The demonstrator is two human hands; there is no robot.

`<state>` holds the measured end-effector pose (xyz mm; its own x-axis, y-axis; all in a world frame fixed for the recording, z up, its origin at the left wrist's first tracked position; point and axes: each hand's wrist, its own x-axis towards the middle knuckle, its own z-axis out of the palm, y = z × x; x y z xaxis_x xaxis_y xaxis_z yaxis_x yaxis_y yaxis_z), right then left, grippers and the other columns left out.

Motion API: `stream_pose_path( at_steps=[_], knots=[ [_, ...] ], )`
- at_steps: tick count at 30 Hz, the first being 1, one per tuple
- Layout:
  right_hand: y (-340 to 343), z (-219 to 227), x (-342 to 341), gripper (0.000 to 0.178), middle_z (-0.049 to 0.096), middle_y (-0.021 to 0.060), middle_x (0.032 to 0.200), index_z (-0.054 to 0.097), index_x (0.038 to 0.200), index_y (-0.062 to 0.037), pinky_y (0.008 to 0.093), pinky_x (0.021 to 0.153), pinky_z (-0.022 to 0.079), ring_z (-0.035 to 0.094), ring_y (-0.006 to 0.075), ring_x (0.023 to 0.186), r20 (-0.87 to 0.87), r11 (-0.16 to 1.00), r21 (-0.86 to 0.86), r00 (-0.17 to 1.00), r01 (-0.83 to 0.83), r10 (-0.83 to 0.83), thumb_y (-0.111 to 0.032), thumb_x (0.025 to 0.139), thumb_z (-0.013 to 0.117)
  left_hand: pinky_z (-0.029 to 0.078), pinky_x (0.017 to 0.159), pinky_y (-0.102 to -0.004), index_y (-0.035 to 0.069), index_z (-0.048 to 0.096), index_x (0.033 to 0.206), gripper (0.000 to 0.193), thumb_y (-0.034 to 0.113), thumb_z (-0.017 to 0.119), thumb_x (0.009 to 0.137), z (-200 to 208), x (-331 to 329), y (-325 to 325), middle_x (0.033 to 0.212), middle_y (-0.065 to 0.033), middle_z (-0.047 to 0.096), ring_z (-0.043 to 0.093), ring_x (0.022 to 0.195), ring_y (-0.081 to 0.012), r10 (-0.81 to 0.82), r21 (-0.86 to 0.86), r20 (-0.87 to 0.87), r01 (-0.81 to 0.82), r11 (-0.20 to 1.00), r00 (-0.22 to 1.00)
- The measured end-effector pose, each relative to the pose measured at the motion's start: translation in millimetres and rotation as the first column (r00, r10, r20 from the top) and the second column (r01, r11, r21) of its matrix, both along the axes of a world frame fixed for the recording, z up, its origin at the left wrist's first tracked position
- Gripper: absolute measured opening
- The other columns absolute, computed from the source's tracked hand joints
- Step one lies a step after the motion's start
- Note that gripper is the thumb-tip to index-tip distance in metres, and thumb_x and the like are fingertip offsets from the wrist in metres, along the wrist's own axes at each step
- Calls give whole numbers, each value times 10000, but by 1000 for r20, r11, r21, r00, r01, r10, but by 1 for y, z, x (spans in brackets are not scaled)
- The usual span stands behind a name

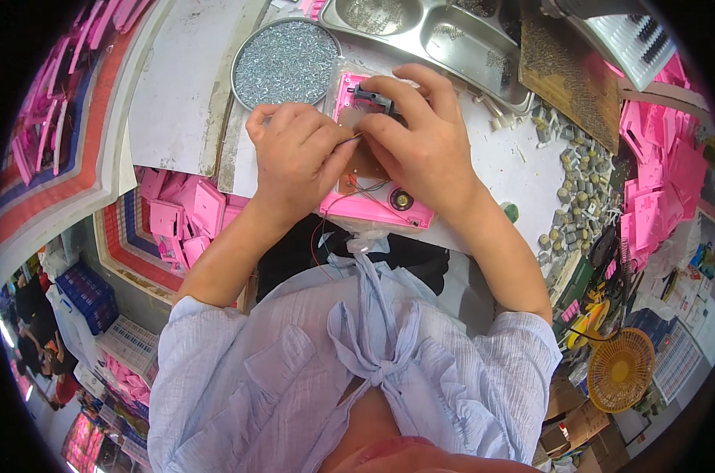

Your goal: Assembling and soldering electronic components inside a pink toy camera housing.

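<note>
A pink plastic housing (357, 210) lies in front of me on the white worktop, with a brown circuit board (367, 164), thin coloured wires (371, 188) and a small round speaker (401, 199) in it. Over the housing my left hand (298, 158) is closed, thumb and forefinger pinching what looks like a thin wire. My right hand (422, 134) meets it from the other side, its thumb and forefinger pressed together on the same wire. Beneath the right fingers a dark grey plastic part (371, 98) shows at the housing's far end. The fingers hide part of the board.
A round tray of small screws (285, 63) stands beyond my left hand. Metal trays (468, 47) holding small parts are at the back. Small cylindrical motors (574, 189) lie scattered at the right. Pink plastic parts are piled at left (188, 213) and right (657, 173).
</note>
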<state>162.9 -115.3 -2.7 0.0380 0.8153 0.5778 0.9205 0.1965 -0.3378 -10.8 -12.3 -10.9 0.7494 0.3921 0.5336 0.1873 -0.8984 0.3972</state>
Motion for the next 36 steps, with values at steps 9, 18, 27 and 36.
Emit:
stream_pose_path(
  at_steps=[9,18,27,36],
  knots=[
    [-3,1,3,216,683,48,1148,690,874,-75,446,877,510,592,311,1131,3,999,46,1000,0,0,-116,670,749,332,923,-417,138,708,861,125,138,799,776,1,-6,6,842,-5,648,617,889,-210,28,-16,-55,-29,999,998],
    [1,0,2,215,685,43,1153,666,830,-61,443,861,521,592,312,1114,-6,999,41,1000,-26,26,-87,641,765,334,920,-427,137,708,852,125,149,794,762,1,-6,6,833,-3,636,614,890,-210,24,-11,-40,-24,1000,999],
    [-26,10,21,219,693,58,1147,697,832,-89,432,887,517,572,333,1130,-152,999,-8,987,49,-50,-51,642,799,457,893,-438,79,691,1065,258,82,754,814,21,3,5,1044,-66,663,645,973,-267,71,-126,87,-60,990,994],
    [-58,0,28,140,702,57,1192,741,834,-109,434,1023,413,548,309,1174,-529,983,-41,831,179,-173,-94,723,825,539,671,-298,7,717,1104,224,-7,704,880,18,55,-20,934,-110,711,688,759,-202,-298,-520,53,281,807,953]
  ],
)
